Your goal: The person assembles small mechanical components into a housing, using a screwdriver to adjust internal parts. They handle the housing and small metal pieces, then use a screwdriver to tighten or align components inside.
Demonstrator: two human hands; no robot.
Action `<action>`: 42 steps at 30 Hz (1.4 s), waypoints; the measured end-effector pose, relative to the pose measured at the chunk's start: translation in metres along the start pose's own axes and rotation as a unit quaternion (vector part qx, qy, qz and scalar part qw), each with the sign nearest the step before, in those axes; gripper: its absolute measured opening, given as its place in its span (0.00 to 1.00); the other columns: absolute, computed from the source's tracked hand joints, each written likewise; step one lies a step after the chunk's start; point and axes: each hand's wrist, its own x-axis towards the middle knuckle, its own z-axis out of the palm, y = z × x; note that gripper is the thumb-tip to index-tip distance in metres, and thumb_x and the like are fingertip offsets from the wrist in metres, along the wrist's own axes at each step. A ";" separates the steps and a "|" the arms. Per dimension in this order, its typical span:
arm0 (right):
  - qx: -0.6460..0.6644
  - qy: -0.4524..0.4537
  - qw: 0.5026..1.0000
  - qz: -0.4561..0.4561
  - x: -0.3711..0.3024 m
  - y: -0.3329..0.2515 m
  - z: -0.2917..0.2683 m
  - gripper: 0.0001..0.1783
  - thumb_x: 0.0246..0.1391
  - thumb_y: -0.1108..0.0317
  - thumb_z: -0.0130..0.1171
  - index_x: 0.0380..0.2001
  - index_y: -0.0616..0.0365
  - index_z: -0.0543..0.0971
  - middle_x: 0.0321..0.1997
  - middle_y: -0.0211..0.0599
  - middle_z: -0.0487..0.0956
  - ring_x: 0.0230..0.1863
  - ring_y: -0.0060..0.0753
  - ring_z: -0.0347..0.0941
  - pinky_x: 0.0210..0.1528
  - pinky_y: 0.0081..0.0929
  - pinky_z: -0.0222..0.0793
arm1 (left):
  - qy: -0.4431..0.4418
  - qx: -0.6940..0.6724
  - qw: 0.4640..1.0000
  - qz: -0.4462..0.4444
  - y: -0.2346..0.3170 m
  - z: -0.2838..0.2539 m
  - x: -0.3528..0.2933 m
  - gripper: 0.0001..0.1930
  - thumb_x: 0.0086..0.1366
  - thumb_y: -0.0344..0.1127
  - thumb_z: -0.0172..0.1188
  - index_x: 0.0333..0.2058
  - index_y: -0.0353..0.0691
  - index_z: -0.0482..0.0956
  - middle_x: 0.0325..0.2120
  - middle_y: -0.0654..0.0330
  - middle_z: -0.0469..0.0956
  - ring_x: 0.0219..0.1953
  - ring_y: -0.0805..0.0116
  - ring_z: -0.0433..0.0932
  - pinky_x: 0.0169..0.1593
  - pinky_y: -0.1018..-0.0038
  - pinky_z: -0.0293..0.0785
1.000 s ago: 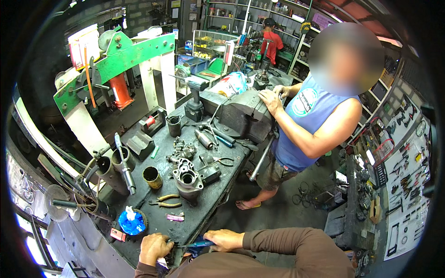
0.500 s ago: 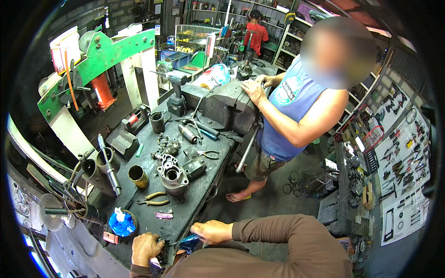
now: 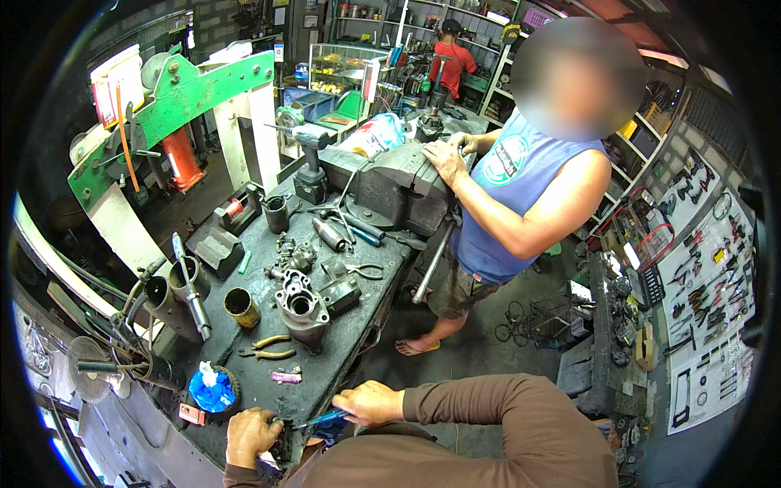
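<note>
At the bottom of the frame, my right hand [image 3: 370,403] grips a blue-handled tool [image 3: 323,419]; my left hand [image 3: 252,436] clutches a dark part [image 3: 282,443] on the tabletop [image 3: 325,378].

Dark worktop [image 3: 382,321] runs lower left to centre. On it: grey metal housing [image 3: 301,307] w/ round bore at centre, brass-coloured cylinder [image 3: 241,306] just left of it, yellow-handled pliers [image 3: 267,348] below. Blue rag in round tub [image 3: 211,389] lower left. Big grey bench vise [image 3: 399,191] upper centre, cordless drill [image 3: 311,167] standing left of it. Green press frame [image 3: 175,102] upper left. Co-worker in blue sleeveless shirt [image 3: 508,203] upper right, hands on vise. Person in red shirt [image 3: 451,61] by shelves at top. Tool wall [image 3: 708,276] far right.
</note>
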 end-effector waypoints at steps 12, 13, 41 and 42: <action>0.222 0.008 0.972 0.071 0.006 0.010 0.028 0.25 0.59 0.54 0.73 0.44 0.63 0.73 0.35 0.49 0.84 0.32 0.58 0.85 0.32 0.54 0.77 | 0.011 0.007 1.000 0.007 -0.001 -0.001 -0.003 0.19 0.64 0.57 0.66 0.40 0.51 0.94 0.35 0.52 0.88 0.40 0.47 0.88 0.45 0.52 0.83; 0.133 0.005 0.990 0.043 0.004 0.010 0.023 0.24 0.60 0.55 0.72 0.43 0.62 0.73 0.36 0.50 0.84 0.33 0.61 0.85 0.34 0.55 0.78 | 0.010 0.006 1.000 0.008 -0.001 -0.002 -0.002 0.19 0.64 0.57 0.66 0.40 0.51 0.94 0.35 0.51 0.88 0.40 0.47 0.88 0.45 0.52 0.83; 0.546 -0.131 0.751 0.347 0.027 -0.006 0.019 0.25 0.59 0.61 0.76 0.51 0.66 0.80 0.37 0.39 0.83 0.37 0.38 0.79 0.41 0.40 0.77 | 0.007 0.013 1.000 0.007 0.000 0.001 -0.001 0.19 0.64 0.57 0.66 0.40 0.50 0.94 0.35 0.51 0.88 0.40 0.47 0.88 0.45 0.52 0.83; 0.503 -0.126 0.801 0.300 0.026 -0.006 0.016 0.26 0.57 0.62 0.77 0.51 0.67 0.80 0.39 0.41 0.83 0.39 0.37 0.79 0.41 0.41 0.77 | 0.003 0.011 1.000 0.007 -0.001 0.001 -0.001 0.19 0.64 0.57 0.66 0.40 0.50 0.94 0.35 0.51 0.88 0.40 0.47 0.88 0.45 0.51 0.83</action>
